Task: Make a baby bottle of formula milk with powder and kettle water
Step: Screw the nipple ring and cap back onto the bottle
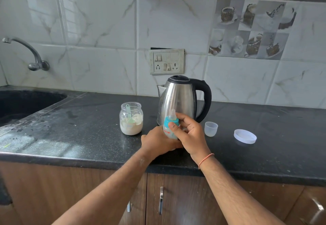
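**Baby bottle held in both hands at the tabletop front, kettle directly behind**

A dark sink basin (23, 104) occupies the far left, set into the black speckled tabletop (79, 136). A metal tap (26, 53) projects from the tiled wall above it.

Left of centre, an open clear jar (131, 120) stands upright on the tabletop. It is partly filled with pale formula powder (130, 127). A light green scoop (129, 115) stands in the powder, handle up.

At centre, the left hand (158, 141) wraps the lower body of the baby bottle (170, 129); its fingers are curled round the bottle from the left. The bottle is upright, near the tabletop's front edge, with a teal collar and a clear teat (173, 114) fitted on top. Whether its base touches the tabletop cannot be determined; the hands cover it.

The right hand (190, 133) grips the upper bottle from the right, thumb on the teal collar and fingers curled behind it. An orange thread band (205, 160) circles the right wrist.

Directly behind the bottle stands a stainless steel kettle (180, 101), lid closed, black handle (206, 99) pointing right. A wall switch-and-socket plate (166, 61) is mounted above it.

Right of the hands, a small translucent cap (211, 128) stands open side up. Further right, well apart, a white round lid (245, 136) lies flat on the tabletop.
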Available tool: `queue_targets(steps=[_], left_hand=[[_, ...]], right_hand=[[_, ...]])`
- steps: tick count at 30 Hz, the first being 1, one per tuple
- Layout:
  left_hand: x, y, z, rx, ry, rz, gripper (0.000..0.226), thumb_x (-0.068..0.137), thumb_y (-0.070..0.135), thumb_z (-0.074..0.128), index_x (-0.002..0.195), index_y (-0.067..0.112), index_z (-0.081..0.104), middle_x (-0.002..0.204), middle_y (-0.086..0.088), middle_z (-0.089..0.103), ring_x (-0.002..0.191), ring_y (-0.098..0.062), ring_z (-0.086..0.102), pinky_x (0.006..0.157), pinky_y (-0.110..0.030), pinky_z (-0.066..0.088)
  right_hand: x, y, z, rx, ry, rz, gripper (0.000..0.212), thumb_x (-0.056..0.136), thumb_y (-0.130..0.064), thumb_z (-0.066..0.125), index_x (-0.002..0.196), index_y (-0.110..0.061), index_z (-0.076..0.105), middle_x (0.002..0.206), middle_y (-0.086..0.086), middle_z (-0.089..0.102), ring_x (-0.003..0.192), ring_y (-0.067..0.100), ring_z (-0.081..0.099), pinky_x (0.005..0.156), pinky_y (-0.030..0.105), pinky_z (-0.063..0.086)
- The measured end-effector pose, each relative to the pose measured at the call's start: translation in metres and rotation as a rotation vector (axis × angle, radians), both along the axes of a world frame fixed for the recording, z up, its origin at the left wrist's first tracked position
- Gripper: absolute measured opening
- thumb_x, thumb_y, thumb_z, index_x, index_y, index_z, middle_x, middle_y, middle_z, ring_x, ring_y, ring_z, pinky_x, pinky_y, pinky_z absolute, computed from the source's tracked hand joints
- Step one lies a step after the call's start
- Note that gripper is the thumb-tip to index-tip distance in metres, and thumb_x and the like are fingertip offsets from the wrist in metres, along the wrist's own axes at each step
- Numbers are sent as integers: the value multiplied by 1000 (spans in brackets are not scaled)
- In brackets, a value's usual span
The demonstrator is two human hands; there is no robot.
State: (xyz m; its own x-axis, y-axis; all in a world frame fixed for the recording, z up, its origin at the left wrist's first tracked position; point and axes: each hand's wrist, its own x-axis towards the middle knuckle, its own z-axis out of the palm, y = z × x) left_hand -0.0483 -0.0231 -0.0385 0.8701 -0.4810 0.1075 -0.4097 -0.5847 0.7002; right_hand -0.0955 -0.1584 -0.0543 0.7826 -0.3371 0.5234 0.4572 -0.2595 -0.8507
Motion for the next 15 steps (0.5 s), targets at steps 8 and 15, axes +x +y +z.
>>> queue_targets(steps=[8,15], left_hand=[[19,15,6,-159,139,-320,27,82,25,94,104,22,78,98,1,83,98,-19,80,98,-41,65],[-12,-4,3,-9,-136,147,26,81,51,70,79,27,64,75,10,72,76,-12,69,85,-38,60]], right_hand=[[-3,0,3,58,43,108,30,97,-10,74,126,-19,69,107,-18,82,112,6,76,85,23,62],[-2,4,0,1,-11,19,42,91,-34,78,130,-18,72,115,-8,82,114,13,76,95,33,63]])
